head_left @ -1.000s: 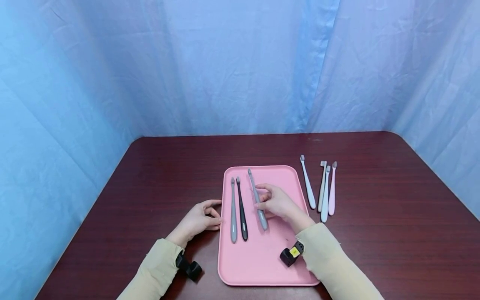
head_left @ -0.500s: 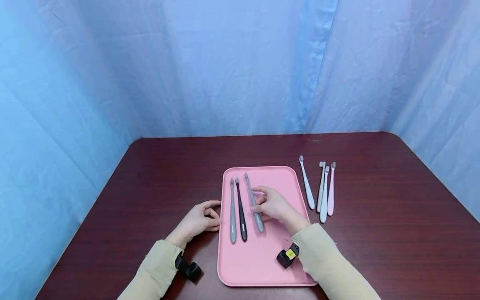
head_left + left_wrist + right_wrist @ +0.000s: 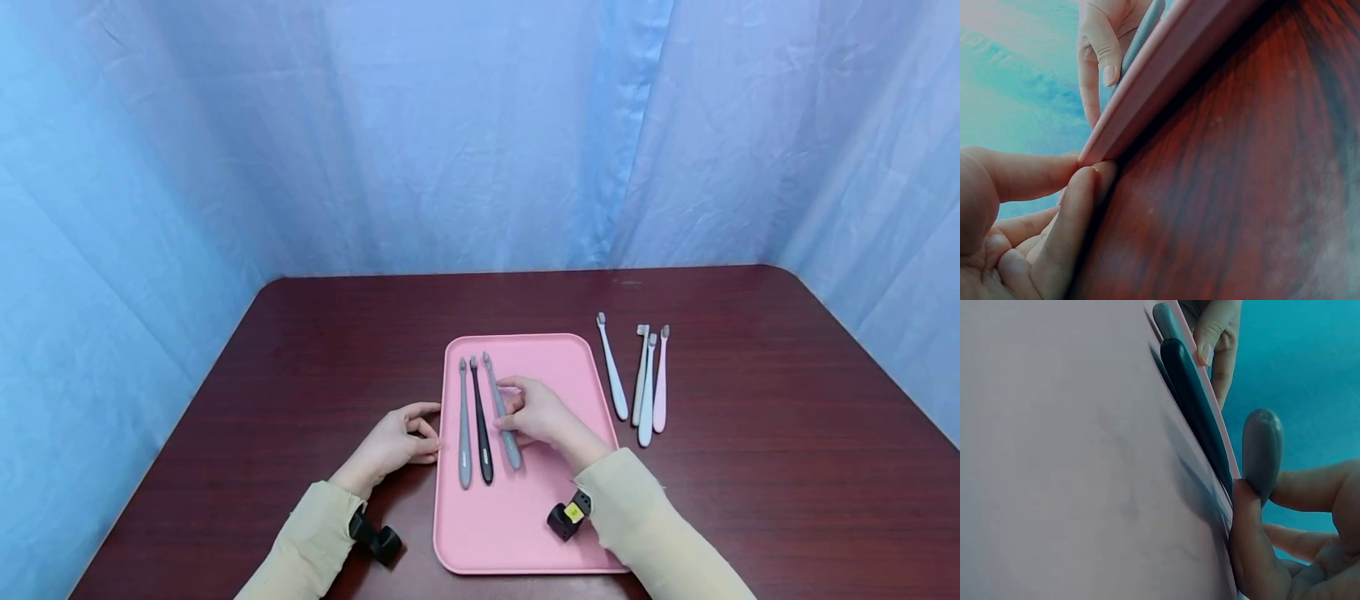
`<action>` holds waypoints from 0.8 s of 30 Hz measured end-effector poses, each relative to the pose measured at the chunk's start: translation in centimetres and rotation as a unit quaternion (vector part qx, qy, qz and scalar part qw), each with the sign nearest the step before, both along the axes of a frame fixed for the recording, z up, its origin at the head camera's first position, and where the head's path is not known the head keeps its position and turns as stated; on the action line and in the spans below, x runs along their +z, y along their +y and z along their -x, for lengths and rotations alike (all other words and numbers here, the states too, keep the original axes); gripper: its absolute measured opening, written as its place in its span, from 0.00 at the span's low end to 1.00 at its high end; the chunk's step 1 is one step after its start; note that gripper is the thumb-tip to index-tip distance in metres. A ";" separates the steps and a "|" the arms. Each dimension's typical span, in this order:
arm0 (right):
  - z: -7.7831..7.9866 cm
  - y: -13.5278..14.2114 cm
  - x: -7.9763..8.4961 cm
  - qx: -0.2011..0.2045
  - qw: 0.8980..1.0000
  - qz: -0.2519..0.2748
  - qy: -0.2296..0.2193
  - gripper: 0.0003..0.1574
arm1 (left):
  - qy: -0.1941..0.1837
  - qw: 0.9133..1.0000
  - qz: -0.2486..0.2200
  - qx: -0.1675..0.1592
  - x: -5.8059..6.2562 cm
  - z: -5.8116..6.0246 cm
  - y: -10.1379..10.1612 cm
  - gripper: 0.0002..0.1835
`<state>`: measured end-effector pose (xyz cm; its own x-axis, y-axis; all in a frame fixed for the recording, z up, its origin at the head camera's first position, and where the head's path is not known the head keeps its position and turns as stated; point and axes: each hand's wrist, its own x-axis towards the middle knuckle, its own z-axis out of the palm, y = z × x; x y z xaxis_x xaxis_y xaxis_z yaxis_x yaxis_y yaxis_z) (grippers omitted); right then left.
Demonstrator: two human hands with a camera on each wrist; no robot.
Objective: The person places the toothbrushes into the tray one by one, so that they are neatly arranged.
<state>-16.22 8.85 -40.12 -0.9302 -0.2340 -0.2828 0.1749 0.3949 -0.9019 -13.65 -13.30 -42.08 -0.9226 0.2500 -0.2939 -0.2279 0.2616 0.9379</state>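
Note:
My right hand (image 3: 546,417) pinches a grey toothbrush (image 3: 512,450) between thumb and fingers over the pink tray (image 3: 480,533). Its rounded handle end (image 3: 1262,447) stands up off the tray in the right wrist view. Just left of it, a black toothbrush (image 3: 482,433) lies on the tray, bristle head toward the far side. Beside that, nearest the left rim, is another grey toothbrush (image 3: 464,433). At the tray's left edge, my left hand (image 3: 393,437) pinches the rim; in the left wrist view its thumb and finger (image 3: 1072,212) meet on the edge.
Right of the tray, on the dark wooden table (image 3: 750,433), lie a pale blue toothbrush (image 3: 612,371) and a small group with a pink toothbrush (image 3: 661,387) at its right. Blue curtains (image 3: 480,142) hang behind and along both sides.
My right hand has carried the grey toothbrush left and slightly nearer, closer to the black one. The left hand stays at the tray's rim.

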 end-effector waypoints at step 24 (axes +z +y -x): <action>-0.5 -1.1 0.3 -0.001 0.995 -0.088 0.039 0.39 | 0.012 1.000 -0.018 -0.020 0.1 -0.2 -0.2 0.32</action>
